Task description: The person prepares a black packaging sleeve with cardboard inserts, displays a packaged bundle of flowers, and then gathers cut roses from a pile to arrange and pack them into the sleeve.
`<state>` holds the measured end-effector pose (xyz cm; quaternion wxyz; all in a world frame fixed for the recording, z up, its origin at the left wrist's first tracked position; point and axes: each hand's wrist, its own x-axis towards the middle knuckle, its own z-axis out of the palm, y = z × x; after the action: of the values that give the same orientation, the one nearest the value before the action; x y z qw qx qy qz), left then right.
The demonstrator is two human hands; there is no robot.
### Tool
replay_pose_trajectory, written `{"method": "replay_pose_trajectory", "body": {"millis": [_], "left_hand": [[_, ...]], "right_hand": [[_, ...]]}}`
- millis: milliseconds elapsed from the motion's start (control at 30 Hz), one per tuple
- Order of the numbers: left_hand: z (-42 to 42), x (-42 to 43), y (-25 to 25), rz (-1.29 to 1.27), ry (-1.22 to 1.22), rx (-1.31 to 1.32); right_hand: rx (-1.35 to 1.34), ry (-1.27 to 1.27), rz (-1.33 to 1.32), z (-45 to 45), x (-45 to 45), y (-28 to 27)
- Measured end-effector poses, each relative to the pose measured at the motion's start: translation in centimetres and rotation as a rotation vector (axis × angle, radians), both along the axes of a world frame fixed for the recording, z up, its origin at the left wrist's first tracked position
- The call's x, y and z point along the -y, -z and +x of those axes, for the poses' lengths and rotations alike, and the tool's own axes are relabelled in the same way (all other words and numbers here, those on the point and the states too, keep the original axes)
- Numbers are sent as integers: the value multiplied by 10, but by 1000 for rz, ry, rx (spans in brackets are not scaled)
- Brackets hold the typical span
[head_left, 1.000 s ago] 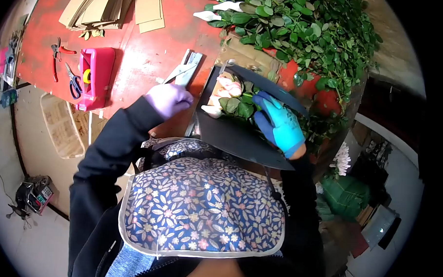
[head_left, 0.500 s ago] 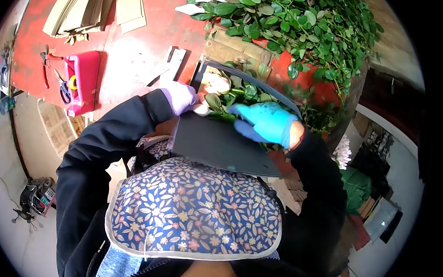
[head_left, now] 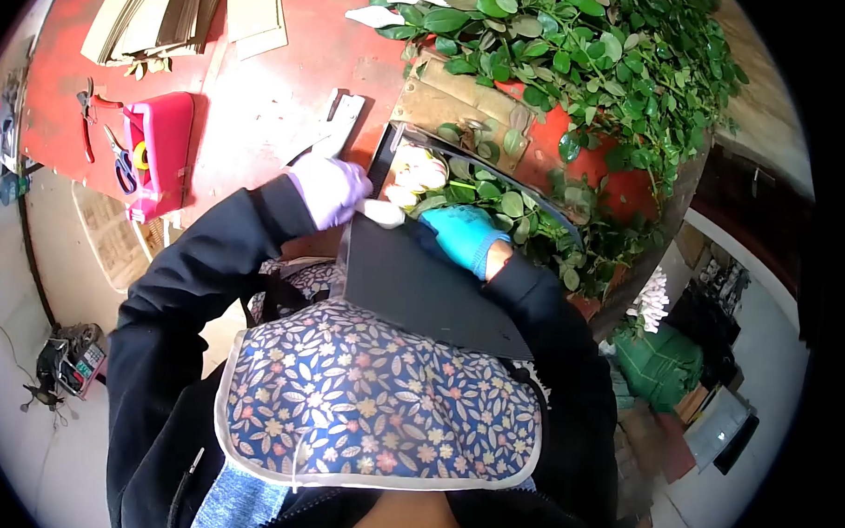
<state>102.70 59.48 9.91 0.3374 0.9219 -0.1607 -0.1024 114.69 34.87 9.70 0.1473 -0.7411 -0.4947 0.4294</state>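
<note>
My left hand (head_left: 330,192), in a purple glove, is closed at the near left corner of a black holder (head_left: 431,288). Its fingers pinch a white-wrapped rose head (head_left: 381,213) at the holder's edge. Pale cream and pink roses (head_left: 414,173) lie inside with their leafy stems (head_left: 499,198) running to the right. My right hand (head_left: 465,236), in a blue glove, reaches over the near flap beside the white head. Its fingers curl downward in shadow, and what they grip is hidden.
Leafy rose stems (head_left: 624,76) with white-wrapped heads (head_left: 375,17) pile up at the back right of the red table (head_left: 251,100). Cardboard sheets (head_left: 161,17), pliers (head_left: 88,117), scissors (head_left: 123,163), a pink holder (head_left: 166,153) and a stapler-like metal tool (head_left: 339,121) lie leftward.
My right hand has moved left and its stretched fingers have curled in near the white rose head. The white head now sticks out more from my left hand. The view has shifted slightly.
</note>
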Motion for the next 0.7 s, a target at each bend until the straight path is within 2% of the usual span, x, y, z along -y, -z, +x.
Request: {"method": "replay_pose_trajectory", "body": {"millis": [33,100,167,233,300,333,367,400,467,500,567,600,667,700], "left_hand": [[-6,-10,8,74,-64,97],[-23,-57,13,94,-298,-82],[-47,-68,-38,10,-315,-94],[-115,-73,-49,268,-228,-245],[-181,-70,-61,461,-180,-631],[-220,-76,-50,566,-174,-687],[-226,-83,-47,673,-164,-737],[-229,-78,-40,890,-135,-866],[-209,-77,-28,763,-184,-620],[-175,-68,-28,579,-248,-474],[-101,-48,-31,234,-178,-73],[-44,-27,-43,-140,-80,144],[-18,-7,-2,-396,11,127],[-11,-3,13,-397,56,139]], "right_hand": [[50,-36,-29,-1,8,4],[96,-137,-171,3,16,8],[156,-64,-99,1,20,7],[195,-70,-121,-2,16,2],[242,-68,-149,-15,14,-14],[236,-94,-171,-15,12,-17],[233,-114,-192,-15,5,-13],[214,-119,-176,-13,4,-13],[223,-129,-197,-13,0,-16],[230,-135,-212,-11,-3,-18],[228,-172,-234,-11,-4,-7],[227,-204,-250,-8,-4,-2],[206,-211,-287,-8,-8,-6],[184,-205,-313,-7,-11,-9]]}}
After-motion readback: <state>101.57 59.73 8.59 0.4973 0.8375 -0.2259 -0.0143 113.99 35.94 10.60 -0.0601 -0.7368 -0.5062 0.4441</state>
